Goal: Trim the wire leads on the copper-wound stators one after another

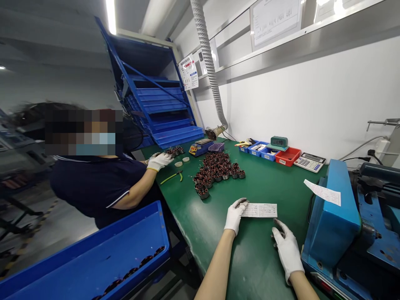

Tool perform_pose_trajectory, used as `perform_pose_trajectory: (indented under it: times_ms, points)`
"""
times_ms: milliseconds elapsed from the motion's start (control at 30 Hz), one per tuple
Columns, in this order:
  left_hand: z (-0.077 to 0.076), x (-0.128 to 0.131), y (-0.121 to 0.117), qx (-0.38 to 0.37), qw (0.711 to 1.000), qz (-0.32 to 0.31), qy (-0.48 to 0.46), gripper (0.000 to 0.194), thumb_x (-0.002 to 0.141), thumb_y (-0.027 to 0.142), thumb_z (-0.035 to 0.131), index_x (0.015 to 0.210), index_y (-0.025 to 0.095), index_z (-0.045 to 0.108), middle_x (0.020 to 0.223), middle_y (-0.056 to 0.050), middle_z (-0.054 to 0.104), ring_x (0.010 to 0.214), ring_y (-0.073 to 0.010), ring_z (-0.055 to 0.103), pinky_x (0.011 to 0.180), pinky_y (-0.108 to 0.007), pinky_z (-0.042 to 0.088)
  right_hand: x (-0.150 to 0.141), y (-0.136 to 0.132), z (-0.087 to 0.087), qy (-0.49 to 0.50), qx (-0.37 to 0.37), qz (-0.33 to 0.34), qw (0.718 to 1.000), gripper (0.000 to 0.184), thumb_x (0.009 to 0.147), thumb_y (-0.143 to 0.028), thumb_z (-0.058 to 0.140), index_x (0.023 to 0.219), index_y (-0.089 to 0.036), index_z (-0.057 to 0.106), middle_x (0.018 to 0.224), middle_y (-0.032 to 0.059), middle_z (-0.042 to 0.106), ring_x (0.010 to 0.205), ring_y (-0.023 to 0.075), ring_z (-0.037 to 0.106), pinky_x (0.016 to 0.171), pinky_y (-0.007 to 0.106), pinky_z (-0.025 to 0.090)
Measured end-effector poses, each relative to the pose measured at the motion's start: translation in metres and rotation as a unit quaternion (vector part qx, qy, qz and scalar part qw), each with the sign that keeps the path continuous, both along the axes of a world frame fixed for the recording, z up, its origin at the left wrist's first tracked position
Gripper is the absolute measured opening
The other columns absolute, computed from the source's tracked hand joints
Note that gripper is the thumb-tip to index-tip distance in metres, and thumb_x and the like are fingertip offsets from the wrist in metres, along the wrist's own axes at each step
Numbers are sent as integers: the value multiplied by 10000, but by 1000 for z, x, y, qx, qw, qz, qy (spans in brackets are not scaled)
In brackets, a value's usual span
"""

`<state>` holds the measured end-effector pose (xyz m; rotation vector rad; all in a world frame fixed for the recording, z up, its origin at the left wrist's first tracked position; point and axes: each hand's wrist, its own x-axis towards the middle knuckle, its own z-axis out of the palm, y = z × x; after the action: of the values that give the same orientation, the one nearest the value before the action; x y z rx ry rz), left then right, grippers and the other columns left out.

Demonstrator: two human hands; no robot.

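A white printed paper slip is held flat just over the green bench, and its left end is pinched by my left hand in a white glove with darkened fingertips. To the right, my right hand, gloved alike, is close below the slip's right corner. Its fingers are apart and hold nothing that I can see. Beyond the slip, a cluster of wound motor stators, dark rings with copper coils, covers the middle of the bench.
A co-worker's gloved hand is at more stators on the left, near green-handled pliers. A blue machine borders the right. Behind stand a calculator, a red bin and a scale. A blue tray is lower left.
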<state>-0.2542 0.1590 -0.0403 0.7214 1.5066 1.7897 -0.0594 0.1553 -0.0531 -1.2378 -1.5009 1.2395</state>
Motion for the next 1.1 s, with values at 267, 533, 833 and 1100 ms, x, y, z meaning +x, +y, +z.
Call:
perform_pose_trajectory:
  times_ms: [267, 533, 833, 1100]
  points:
    - [0, 2, 2, 12, 1000, -5, -9, 335, 578, 301, 697, 847, 107, 656, 801, -93, 681, 812, -210, 616, 764, -296, 454, -5, -10, 8, -160, 139, 134, 968, 377, 816, -323, 403, 1104, -192, 608, 1092, 90, 640, 1021, 227, 571, 916, 357, 423]
    - [0, 1, 1, 28, 999, -12, -16, 308, 589, 285, 695, 843, 113, 661, 801, -89, 677, 806, -206, 613, 752, -292, 452, -43, -19, 21, -484, 242, 129, 831, 484, 851, -255, 344, 1334, -242, 370, 885, 111, 628, 673, 254, 633, 562, 367, 472]
    - [-5, -3, 4, 55, 997, -7, -53, 316, 576, 281, 713, 836, 111, 661, 764, -77, 662, 761, -175, 598, 691, -244, 447, -42, -19, 16, -467, 272, 118, 833, 471, 862, -243, 336, 1332, -252, 368, 822, 95, 644, 624, 257, 638, 515, 352, 454]
    - [-12, -19, 4, 60, 987, 15, -147, 570, 575, 415, 733, 1048, 149, 561, 679, -2, 582, 543, -83, 529, 501, -187, 404, -22, -8, 7, -144, 144, 23, 979, 572, 837, -493, 390, 1289, -143, 359, 868, 88, 675, 694, 222, 641, 615, 321, 474]
